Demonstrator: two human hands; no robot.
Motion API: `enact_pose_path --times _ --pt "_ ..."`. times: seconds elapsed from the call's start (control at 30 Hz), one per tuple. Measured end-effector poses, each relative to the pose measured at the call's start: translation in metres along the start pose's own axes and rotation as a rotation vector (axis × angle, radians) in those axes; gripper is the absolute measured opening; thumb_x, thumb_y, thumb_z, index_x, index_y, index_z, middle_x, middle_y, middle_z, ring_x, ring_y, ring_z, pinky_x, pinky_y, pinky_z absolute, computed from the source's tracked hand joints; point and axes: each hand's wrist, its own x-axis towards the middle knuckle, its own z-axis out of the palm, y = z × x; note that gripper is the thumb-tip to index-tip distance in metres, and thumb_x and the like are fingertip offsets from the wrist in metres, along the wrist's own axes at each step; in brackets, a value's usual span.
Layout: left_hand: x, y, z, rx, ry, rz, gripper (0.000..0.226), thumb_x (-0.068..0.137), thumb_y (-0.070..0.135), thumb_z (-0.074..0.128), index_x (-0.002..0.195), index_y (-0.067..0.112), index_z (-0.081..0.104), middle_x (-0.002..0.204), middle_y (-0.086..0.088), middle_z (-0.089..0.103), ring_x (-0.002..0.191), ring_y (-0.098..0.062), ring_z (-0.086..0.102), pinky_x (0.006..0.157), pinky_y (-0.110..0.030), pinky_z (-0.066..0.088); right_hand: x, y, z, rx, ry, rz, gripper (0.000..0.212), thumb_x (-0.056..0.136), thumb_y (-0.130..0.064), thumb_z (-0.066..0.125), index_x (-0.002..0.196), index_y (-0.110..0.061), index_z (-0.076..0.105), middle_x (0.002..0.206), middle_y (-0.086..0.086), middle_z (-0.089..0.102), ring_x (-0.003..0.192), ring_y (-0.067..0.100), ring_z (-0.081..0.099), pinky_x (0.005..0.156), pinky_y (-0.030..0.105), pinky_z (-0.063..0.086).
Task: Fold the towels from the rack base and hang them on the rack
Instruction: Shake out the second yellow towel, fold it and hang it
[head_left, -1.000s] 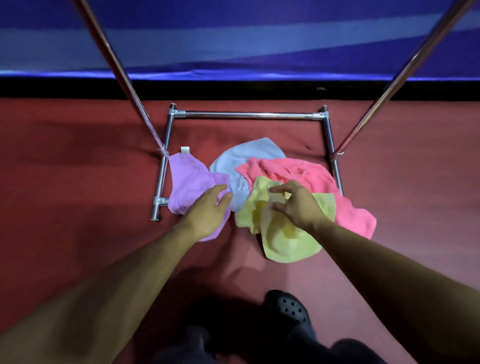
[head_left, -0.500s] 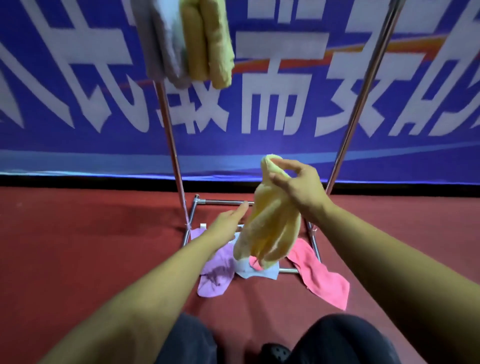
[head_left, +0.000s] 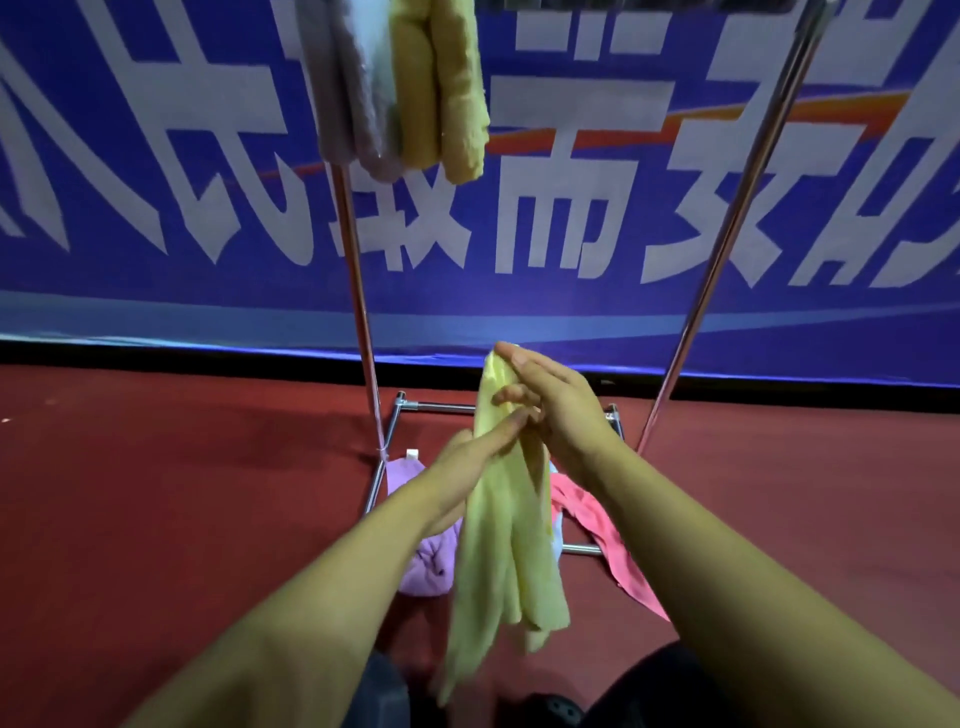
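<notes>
Lifting clear of the base now: yellow towel (head_left: 506, 525) hangs bunched in the air between both forearms, where a second ago it lay crumpled in the pile on the floor. Half a second ago only the right hand had it, with the left reaching in.

Right hand (head_left: 558, 410) pinches the towel's top end, thumb and fingers curled round the cloth. Left hand (head_left: 470, 460) has come up to meet it; fingers extended and laid against the towel just below the right hand's grip. Whether they actually grasp the cloth, cannot tell from this angle.

Reading: pick-up done, fold not yet begun. Towel is a long rumpled rope, edges not found. Likely next need is to spread it by its corners before any fold.

Around:
- Rack base (head_left: 400, 410), chrome frame on red floor (head_left: 182, 493), directly below the hands.
- Purple towel (head_left: 423, 564) still at base, left side, spilling over the front.
- Pink towel (head_left: 608, 530) draped over the base's right front, trailing onto the floor.
- Sliver of pale blue cloth beside the pink; mostly hidden behind the yellow towel.
- Up top, folded towels already hung: lavender (head_left: 353, 104) and mustard (head_left: 447, 88), side by side at the left end.
- Two uprights (head_left: 358, 291) flank the work area; blue banner (head_left: 571, 218) behind.

Obstruction: hung towels crowd the left end of the rail; free rail appears to lie rightward, though its top is cropped.
</notes>
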Motion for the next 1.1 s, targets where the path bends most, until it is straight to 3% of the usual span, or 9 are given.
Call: enact_pose_path --times 0.13,0.3,0.47,0.53,0.63,0.77,0.9,1.0,1.1 --pt "0.009 -0.005 -0.012 0.17 0.04 -0.011 0.041 0.099 0.045 0.06 0.118 0.011 0.074 0.118 -0.014 0.075 0.115 -0.028 0.07 0.107 -0.045 0.051 0.006 0.026 -0.01 0.141 0.004 0.023 0.025 0.107 -0.019 0.048 0.121 -0.017 0.068 0.071 -0.004 0.059 0.071 0.01 0.054 0.062 0.016 0.046" --pt "0.017 0.001 -0.024 0.108 0.209 0.004 0.055 0.099 0.054 0.056 0.116 0.004 0.071 0.11 -0.015 0.077 0.108 -0.03 0.073 0.108 -0.05 0.049 0.018 0.035 -0.019 0.031 0.029 0.011 0.024 0.105 -0.032 0.056 0.12 -0.023 0.071 0.106 0.002 0.07 0.087 0.012 0.063 0.078 0.026 0.049" --pt "0.018 0.011 -0.025 -0.12 0.304 0.008 0.067 0.086 0.072 0.06 0.125 0.017 0.063 0.12 -0.014 0.073 0.108 -0.024 0.073 0.102 -0.042 0.053 0.016 0.059 -0.041 -0.207 0.204 0.266 0.064 0.094 -0.066 0.056 0.147 -0.031 0.045 0.145 -0.009 0.05 0.134 0.021 0.05 0.105 0.043 0.043" --pt "0.017 0.016 -0.024 -0.2 0.264 0.02 0.056 0.096 0.063 0.05 0.123 0.016 0.063 0.119 -0.015 0.073 0.106 -0.022 0.074 0.093 -0.038 0.055 0.01 0.072 -0.047 -0.242 0.17 0.527 0.088 0.081 -0.087 0.05 0.148 -0.03 0.041 0.14 0.0 0.051 0.116 0.026 0.056 0.088 0.04 0.049" --pt "0.014 0.023 -0.019 -0.291 0.215 0.029 0.07 0.098 0.064 0.045 0.136 0.006 0.057 0.125 -0.019 0.071 0.115 -0.028 0.07 0.101 -0.042 0.053 0.0 0.087 -0.048 -0.346 -0.048 0.797 0.109 0.054 -0.106 0.035 0.113 -0.02 0.066 0.098 0.009 0.063 0.08 0.024 0.053 0.067 0.032 0.039" --pt "0.012 0.027 -0.012 -0.342 0.214 0.059 0.076 0.099 0.066 0.039 0.142 0.004 0.053 0.131 -0.021 0.067 0.12 -0.03 0.067 0.098 -0.043 0.056 -0.001 0.093 -0.037 -0.214 -0.059 0.819 0.092 0.075 -0.097 0.028 0.094 -0.017 0.069 0.09 0.008 0.06 0.073 0.022 0.055 0.067 0.03 0.046" --pt "0.012 0.028 -0.012 -0.355 0.223 0.1 0.074 0.101 0.064 0.033 0.137 0.004 0.056 0.127 -0.021 0.069 0.116 -0.028 0.069 0.091 -0.039 0.056 0.005 0.095 -0.037 0.045 0.011 0.783 0.094 0.072 -0.097 0.037 0.1 -0.013 0.069 0.094 0.006 0.064 0.09 0.025 0.059 0.094 0.041 0.052" --pt "0.01 0.03 -0.014 -0.345 0.287 0.099 0.071 0.102 0.063 0.033 0.133 0.004 0.058 0.126 -0.022 0.069 0.116 -0.03 0.068 0.095 -0.041 0.054 0.002 0.086 -0.035 0.068 -0.002 0.735 0.046 0.092 -0.059 0.065 0.101 -0.014 0.068 0.097 0.004 0.064 0.09 0.02 0.063 0.086 0.034 0.056" --pt "0.012 0.029 -0.021 -0.329 0.315 0.115 0.073 0.1 0.065 0.037 0.138 0.005 0.056 0.129 -0.022 0.068 0.119 -0.032 0.067 0.095 -0.044 0.056 -0.002 0.08 -0.03 0.046 0.029 0.625 0.013 0.098 -0.026 0.069 0.097 -0.013 0.071 0.087 -0.001 0.069 0.075 0.011 0.065 0.075 0.026 0.057"
